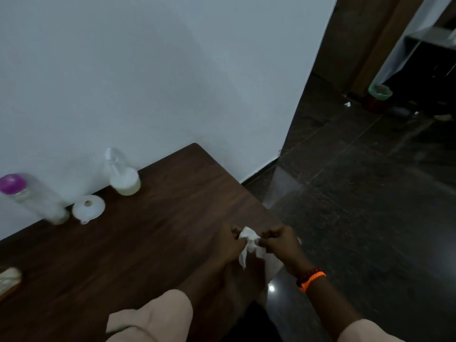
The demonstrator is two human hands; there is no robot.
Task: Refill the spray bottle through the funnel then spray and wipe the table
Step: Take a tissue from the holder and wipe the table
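A white crumpled tissue (249,243) is pinched between both hands above the table's right edge. My left hand (232,243) grips its left side and my right hand (280,241) its right side. The clear spray bottle (122,174), with pale liquid in its lower part, stands at the back by the wall. A white funnel (88,208) lies mouth-up on the dark wooden table (153,230), left of the spray bottle. Further left stands a clear bottle with a purple cap (32,197).
A white wall (148,70) runs behind the table. The table's right edge drops to a dark glossy floor (357,193). A pale object (8,280) lies at the table's left edge. A green-lined bin (380,93) stands far right.
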